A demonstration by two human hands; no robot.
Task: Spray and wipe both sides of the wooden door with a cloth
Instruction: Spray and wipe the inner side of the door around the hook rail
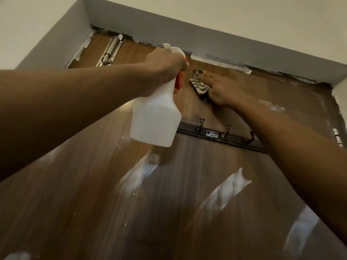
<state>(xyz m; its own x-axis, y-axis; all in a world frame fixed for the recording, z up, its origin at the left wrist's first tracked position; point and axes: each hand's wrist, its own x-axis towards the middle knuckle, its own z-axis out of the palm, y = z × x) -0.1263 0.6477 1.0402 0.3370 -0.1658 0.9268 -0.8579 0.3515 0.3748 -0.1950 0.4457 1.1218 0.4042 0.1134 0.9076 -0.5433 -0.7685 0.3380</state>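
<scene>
- the person looks up at the top of the wooden door, both arms stretched high; the door sits under its grey frame and fills most of the view
- left hand is wrapped round the neck of the white spray bottle, fingers at the red trigger; the nozzle points at the door's upper edge, probably so the mist lands right where the wiping goes on
- right hand lies flat with fingers stretched out, pressing the striped cloth onto the wood just under the frame, right of the bottle; a flat palm likely spreads the push better than a bunched grip
- the cloth sits above the dark hook rail, apart from the hooks
- plenty of white smears lower down on the panel, so this side looks barely started; the other side isn't visible at all
- a metal bolt at top left and a hinge on the right edge will need working around; just a guess, but spray could pool on them
</scene>
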